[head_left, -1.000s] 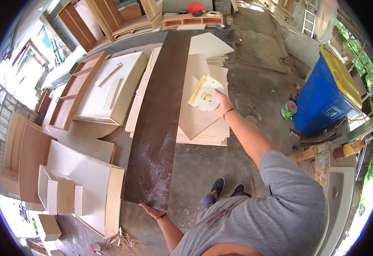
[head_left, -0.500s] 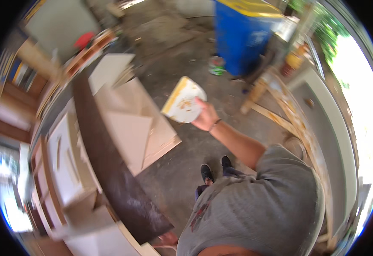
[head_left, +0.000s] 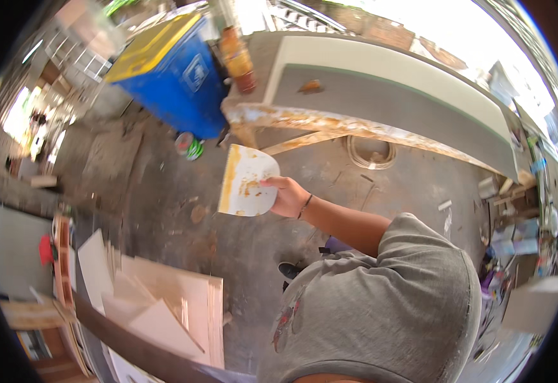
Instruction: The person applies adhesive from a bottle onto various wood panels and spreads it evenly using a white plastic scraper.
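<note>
A flat white spreader [head_left: 245,182], smeared yellow along its straight edge, is gripped by its rounded side in the right hand [head_left: 289,197] — held out over the grey floor [head_left: 164,198], with a blue bin [head_left: 186,76] and a stained wooden trestle [head_left: 304,119] beyond — while the left hand's grip cannot be told.

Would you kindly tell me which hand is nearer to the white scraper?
Right: the right hand grips the white scraper at its rounded edge. The left hand is out of view, so its place cannot be told.
</note>
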### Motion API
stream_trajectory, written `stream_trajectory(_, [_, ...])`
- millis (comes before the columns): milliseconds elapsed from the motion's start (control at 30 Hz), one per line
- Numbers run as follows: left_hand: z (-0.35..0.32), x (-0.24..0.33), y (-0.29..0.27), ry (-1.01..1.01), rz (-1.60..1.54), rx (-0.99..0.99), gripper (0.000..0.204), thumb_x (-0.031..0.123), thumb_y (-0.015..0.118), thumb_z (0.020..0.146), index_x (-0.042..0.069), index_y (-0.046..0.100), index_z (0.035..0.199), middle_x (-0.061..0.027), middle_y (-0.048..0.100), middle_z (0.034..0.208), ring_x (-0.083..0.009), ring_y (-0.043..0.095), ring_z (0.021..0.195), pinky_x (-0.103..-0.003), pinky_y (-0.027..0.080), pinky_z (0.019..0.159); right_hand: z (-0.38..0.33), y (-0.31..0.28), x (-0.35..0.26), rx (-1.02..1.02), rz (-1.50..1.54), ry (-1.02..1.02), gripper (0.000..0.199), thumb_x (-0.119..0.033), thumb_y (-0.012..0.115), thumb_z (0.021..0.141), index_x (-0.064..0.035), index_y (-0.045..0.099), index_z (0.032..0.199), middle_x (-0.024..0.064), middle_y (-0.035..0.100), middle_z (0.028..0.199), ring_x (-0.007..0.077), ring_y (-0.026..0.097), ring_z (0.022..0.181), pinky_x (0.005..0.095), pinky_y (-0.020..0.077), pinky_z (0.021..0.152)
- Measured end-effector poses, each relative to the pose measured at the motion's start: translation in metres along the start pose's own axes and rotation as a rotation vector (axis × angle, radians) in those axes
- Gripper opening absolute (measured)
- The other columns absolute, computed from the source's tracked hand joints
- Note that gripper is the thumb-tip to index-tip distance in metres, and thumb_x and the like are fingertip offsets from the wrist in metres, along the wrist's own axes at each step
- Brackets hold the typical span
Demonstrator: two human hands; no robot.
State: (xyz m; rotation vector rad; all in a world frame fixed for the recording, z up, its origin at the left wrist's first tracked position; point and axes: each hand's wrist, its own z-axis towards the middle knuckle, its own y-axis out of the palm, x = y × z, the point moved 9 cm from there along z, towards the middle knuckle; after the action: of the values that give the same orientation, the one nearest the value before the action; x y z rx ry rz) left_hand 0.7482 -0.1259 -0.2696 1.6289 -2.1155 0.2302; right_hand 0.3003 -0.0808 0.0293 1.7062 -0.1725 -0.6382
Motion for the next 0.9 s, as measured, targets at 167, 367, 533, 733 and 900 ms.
stream_trajectory(167, [0.034, 0.009, 0.088, -0.159, 0.402, -0.036, 0.056, 0.059, 0.049, 0.084, 0.011, 0.050, 0.113, -0.0091, 0.051, 0.120, -0.0252, 0.051, 0.097, -0.045, 0.039, 0.078, -0.087, -0.094, -0.142, 0.201, 0.104, -0.301, 0.048, -0.016, 0.056, 0.083, -0.0035, 0.042, 0.127, 0.0115, 0.051, 0.125, 0.0281, 0.048, 0.118, 0.0432, 0.0349, 0.103])
stream_trajectory(367, [0.069, 0.154, 0.271, 0.291, 0.711, 0.003, 0.053, 0.055, 0.051, 0.084, 0.011, 0.051, 0.113, -0.0069, 0.053, 0.116, -0.0240, 0.052, 0.095, -0.043, 0.039, 0.076, -0.217, -0.198, -0.273, 0.447, 0.148, -0.752, 0.048, -0.015, 0.053, 0.084, -0.0042, 0.040, 0.129, 0.0121, 0.050, 0.127, 0.0291, 0.046, 0.119, 0.0442, 0.0340, 0.103])
stream_trajectory(533, [0.067, 0.249, 0.466, 0.657, 0.909, -0.145, 0.063, 0.043, 0.060, 0.084, 0.001, 0.043, 0.127, -0.0105, 0.053, 0.119, -0.0258, 0.052, 0.105, -0.039, 0.039, 0.088, -0.267, -0.265, -0.336, 0.695, 0.257, -0.964, 0.045, -0.015, 0.050, 0.086, -0.0047, 0.039, 0.129, 0.0113, 0.049, 0.127, 0.0295, 0.045, 0.119, 0.0450, 0.0344, 0.102])
stream_trajectory(733, [0.076, 0.321, 0.639, 1.186, 1.148, -0.338, 0.050, 0.032, 0.057, 0.089, -0.009, 0.050, 0.117, -0.0168, 0.059, 0.111, -0.0219, 0.057, 0.101, -0.032, 0.044, 0.087, -0.286, -0.277, -0.378, 0.812, 0.313, -1.187, 0.042, -0.017, 0.047, 0.088, -0.0031, 0.040, 0.127, 0.0120, 0.048, 0.128, 0.0303, 0.044, 0.120, 0.0480, 0.0350, 0.100])
stream_trajectory(900, [0.097, 0.330, 0.734, 1.277, 1.376, -0.402, 0.049, 0.030, 0.054, 0.090, -0.010, 0.049, 0.119, -0.0232, 0.057, 0.115, -0.0273, 0.057, 0.106, -0.035, 0.043, 0.091, -0.291, -0.283, -0.388, 0.800, 0.335, -1.339, 0.043, -0.017, 0.046, 0.088, -0.0029, 0.040, 0.127, 0.0125, 0.048, 0.128, 0.0316, 0.044, 0.120, 0.0485, 0.0340, 0.101])
